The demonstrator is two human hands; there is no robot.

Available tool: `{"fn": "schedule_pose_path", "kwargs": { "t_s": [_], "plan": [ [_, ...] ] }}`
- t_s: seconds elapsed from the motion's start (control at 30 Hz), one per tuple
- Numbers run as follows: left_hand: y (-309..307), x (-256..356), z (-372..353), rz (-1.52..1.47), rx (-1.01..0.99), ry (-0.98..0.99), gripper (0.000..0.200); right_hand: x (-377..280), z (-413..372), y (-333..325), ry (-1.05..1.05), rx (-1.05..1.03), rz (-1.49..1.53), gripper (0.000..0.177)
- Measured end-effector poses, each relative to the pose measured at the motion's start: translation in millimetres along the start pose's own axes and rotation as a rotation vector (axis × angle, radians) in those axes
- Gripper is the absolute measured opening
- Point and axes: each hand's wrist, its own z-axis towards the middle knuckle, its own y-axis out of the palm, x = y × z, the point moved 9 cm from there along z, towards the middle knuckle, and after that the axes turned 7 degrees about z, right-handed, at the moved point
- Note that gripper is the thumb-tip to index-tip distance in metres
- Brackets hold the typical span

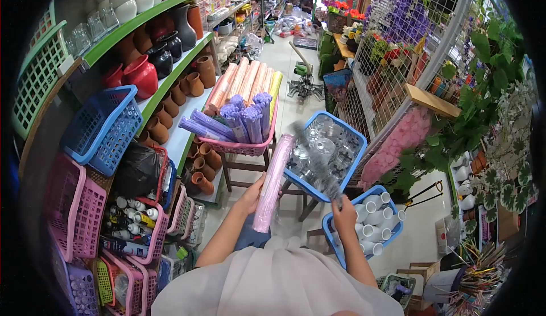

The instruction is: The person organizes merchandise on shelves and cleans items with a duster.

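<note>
My left hand [251,197] is closed around a long pink roll in clear plastic wrap [273,185], held upright and tilted slightly right. In my right hand [344,215] is a dark grey fluffy duster [319,165], smeared by motion, its head pointing up and left. The duster passes in front of a blue basket [354,175] of clear glassware or plastic pieces. Beyond the roll stands a pink basket [242,150] on a stool, holding purple wrapped bundles [233,117] and peach-coloured rolls [245,83].
A second blue basket [326,225] with white cups [375,216] sits low at my right. Shelves with clay pots [158,128] and vases [185,27] line the left. Wire mesh racks [392,60] with artificial flowers run along the right. A green-based object [302,68] stands in the aisle.
</note>
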Motion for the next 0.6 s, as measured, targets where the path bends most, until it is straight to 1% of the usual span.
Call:
{"fn": "schedule_pose_path", "kwargs": {
  "t_s": [0.03, 0.07, 0.1, 0.13, 0.17, 0.23, 0.27, 0.3, 0.33, 0.37, 0.4, 0.43, 0.5, 0.53, 0.57, 0.6],
  "plan": [
    [8, 4, -5, 0.001, 0.002, 0.004, 0.054, 10, 5, -6, 0.189, 0.041, 0.045, 0.037],
    [11, 6, -10, -0.006, 0.053, -0.012, 0.055, 8, 3, -6, 0.189, 0.042, 0.049, 0.037],
    [11, 6, -12, -0.014, 0.102, -0.031, 0.055, -12, 2, -6, 0.006, 0.036, 0.036, 0.036],
    [12, 6, -10, -0.012, 0.099, -0.033, 0.055, -32, -2, -8, -0.176, 0.031, 0.019, 0.036],
    [7, 5, -10, 0.0, 0.145, -0.054, 0.056, -36, -7, -11, -0.171, 0.035, 0.017, 0.036],
    [-3, 3, -10, 0.027, 0.237, -0.093, 0.058, -82, -28, 13, -0.524, -0.357, -0.077, 0.039],
    [-3, 3, -8, 0.009, 0.227, -0.087, 0.057, -78, -27, 23, -0.513, -0.486, -0.19, 0.04],
    [-2, 3, -8, -0.01, 0.218, -0.083, 0.056, -64, -23, 27, -0.506, -0.481, -0.189, 0.04],
    [-5, 0, -8, -0.005, 0.217, -0.089, 0.056, -39, -7, 19, -0.417, -0.298, -0.102, 0.038],
    [-6, 1, -4, 0.02, 0.159, -0.047, 0.058, -20, 3, 7, -0.328, -0.113, -0.015, 0.035],
    [-4, 3, -1, 0.045, 0.099, -0.002, 0.06, -8, 15, -5, -0.047, 0.023, 0.034, 0.03],
    [-3, 2, 0, 0.051, 0.095, -0.005, 0.06, -13, 18, -10, -0.044, 0.03, 0.036, 0.03],
    [-3, 4, 1, 0.073, 0.096, 0.011, 0.061, -7, 19, -17, 0.094, 0.061, 0.08, 0.029],
    [-3, 7, 2, 0.1, 0.124, 0.013, 0.061, -12, 10, -7, -0.067, 0.041, 0.051, 0.034],
    [1, 8, 3, 0.109, 0.116, 0.003, 0.061, 0, -1, -5, -0.056, 0.053, 0.051, 0.034],
    [13, 11, 2, 0.065, 0.065, -0.01, 0.058, -30, -13, 3, -0.281, -0.1, -0.007, 0.037]
  ]
}}
